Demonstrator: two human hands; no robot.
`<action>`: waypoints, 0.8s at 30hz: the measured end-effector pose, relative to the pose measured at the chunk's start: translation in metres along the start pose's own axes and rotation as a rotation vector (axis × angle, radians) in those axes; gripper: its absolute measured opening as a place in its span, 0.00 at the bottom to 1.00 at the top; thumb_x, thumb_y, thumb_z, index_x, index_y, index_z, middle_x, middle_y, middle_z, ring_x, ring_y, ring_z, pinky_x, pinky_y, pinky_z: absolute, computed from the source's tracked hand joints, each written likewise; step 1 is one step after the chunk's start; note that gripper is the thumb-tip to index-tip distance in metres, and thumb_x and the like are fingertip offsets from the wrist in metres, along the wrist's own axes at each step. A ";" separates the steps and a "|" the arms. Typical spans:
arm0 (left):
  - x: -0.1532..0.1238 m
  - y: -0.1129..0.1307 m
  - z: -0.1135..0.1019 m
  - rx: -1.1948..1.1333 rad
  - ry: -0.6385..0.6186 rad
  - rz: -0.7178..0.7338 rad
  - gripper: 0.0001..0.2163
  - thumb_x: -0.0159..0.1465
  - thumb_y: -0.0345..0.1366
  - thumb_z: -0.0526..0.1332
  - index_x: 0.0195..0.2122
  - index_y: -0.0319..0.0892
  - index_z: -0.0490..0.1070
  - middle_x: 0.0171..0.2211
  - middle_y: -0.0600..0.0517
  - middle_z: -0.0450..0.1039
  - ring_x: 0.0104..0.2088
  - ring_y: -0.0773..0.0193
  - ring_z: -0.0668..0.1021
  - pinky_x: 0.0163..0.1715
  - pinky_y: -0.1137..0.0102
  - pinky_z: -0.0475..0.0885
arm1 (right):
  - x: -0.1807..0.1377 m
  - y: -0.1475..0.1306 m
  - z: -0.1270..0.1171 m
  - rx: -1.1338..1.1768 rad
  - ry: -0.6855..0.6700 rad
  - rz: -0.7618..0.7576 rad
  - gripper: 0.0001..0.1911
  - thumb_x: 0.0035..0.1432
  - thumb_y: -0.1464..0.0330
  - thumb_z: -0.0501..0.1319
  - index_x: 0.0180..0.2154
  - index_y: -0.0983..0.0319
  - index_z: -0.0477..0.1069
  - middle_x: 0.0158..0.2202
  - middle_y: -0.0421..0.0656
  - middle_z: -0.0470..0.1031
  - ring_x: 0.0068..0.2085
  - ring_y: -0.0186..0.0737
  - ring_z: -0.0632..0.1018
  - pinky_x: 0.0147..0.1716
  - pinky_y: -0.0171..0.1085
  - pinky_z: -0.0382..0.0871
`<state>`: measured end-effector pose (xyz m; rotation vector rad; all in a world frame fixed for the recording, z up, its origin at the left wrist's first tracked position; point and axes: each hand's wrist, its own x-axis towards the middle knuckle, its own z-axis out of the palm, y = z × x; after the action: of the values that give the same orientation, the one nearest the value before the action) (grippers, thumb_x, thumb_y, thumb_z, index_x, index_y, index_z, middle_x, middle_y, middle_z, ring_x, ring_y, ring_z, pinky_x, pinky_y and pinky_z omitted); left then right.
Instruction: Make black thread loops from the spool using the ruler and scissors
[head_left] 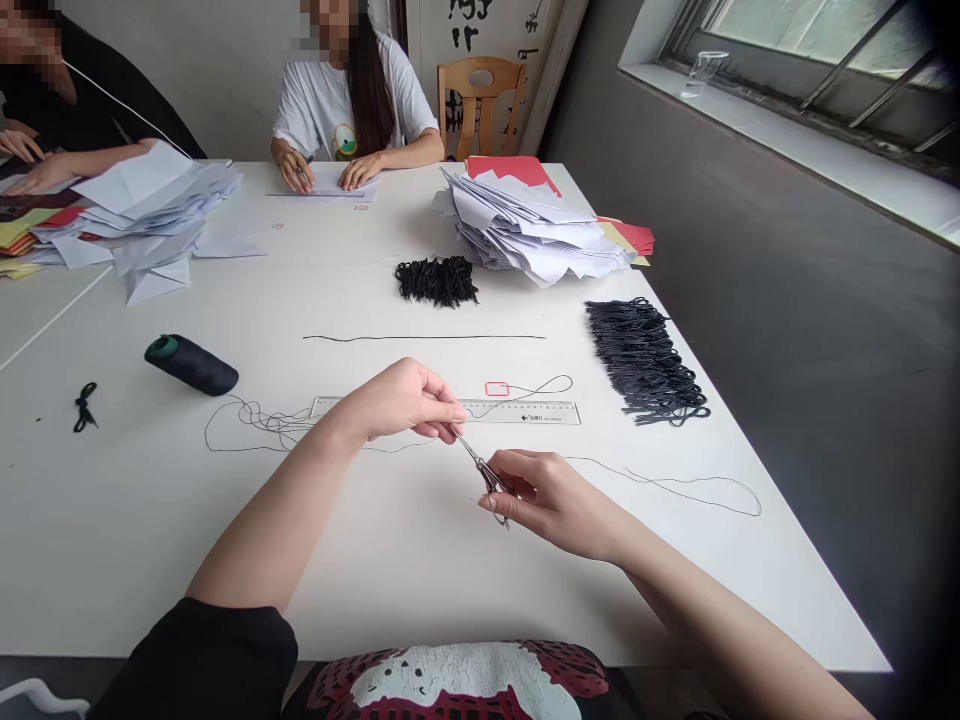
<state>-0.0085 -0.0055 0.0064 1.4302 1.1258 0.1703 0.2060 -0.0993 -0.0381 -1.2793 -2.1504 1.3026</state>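
Observation:
My left hand (412, 402) pinches thin black thread (559, 384) above a clear ruler (551, 413). In my right hand (551, 500) is a small pair of metal scissors (484, 470), its tips reaching up to the left fingertips. Loose thread runs left in tangled loops toward a black thread spool (191, 364) lying on its side. More thread trails to the right in a long loop. Exactly where the blades meet the thread is hidden by my left fingers. One straight black cord (424, 338) lies beyond the ruler.
Bundles of looped black cords lie at the back (436, 281) and right (645, 360). A paper stack (532, 225) stands behind them, another paper pile (161, 215) at left. Two people sit across the white table (360, 580); one handles paper (330, 183). A grey wall borders the right.

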 end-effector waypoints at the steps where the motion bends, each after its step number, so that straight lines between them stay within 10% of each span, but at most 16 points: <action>1: 0.000 0.000 0.000 0.000 -0.002 -0.001 0.08 0.54 0.39 0.69 0.29 0.39 0.78 0.32 0.47 0.81 0.35 0.61 0.82 0.37 0.71 0.74 | -0.001 0.000 0.000 -0.009 -0.002 0.002 0.14 0.65 0.60 0.57 0.30 0.62 0.64 0.28 0.38 0.68 0.27 0.29 0.65 0.28 0.31 0.59; 12: 0.001 -0.002 0.000 -0.026 0.049 0.020 0.09 0.55 0.40 0.68 0.29 0.38 0.78 0.31 0.47 0.81 0.34 0.61 0.82 0.36 0.71 0.75 | -0.005 0.012 0.005 -0.244 -0.035 0.044 0.03 0.61 0.70 0.58 0.38 0.61 0.67 0.37 0.41 0.70 0.32 0.33 0.71 0.33 0.34 0.64; 19: 0.002 -0.005 0.000 0.024 0.164 0.067 0.09 0.57 0.41 0.67 0.28 0.39 0.78 0.29 0.48 0.81 0.32 0.62 0.82 0.35 0.71 0.76 | -0.010 0.008 0.003 -0.323 0.005 0.009 0.19 0.60 0.58 0.62 0.48 0.61 0.65 0.45 0.46 0.69 0.37 0.39 0.74 0.36 0.39 0.70; 24: -0.001 -0.002 0.000 0.048 0.216 0.044 0.08 0.55 0.39 0.68 0.27 0.39 0.77 0.26 0.48 0.79 0.27 0.63 0.81 0.33 0.71 0.76 | -0.009 0.015 0.009 -0.575 0.023 0.095 0.14 0.60 0.66 0.62 0.47 0.62 0.68 0.44 0.46 0.70 0.36 0.41 0.75 0.34 0.41 0.70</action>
<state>-0.0099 -0.0068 0.0047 1.5058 1.2816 0.3372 0.2132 -0.1092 -0.0541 -1.6028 -2.5770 0.7030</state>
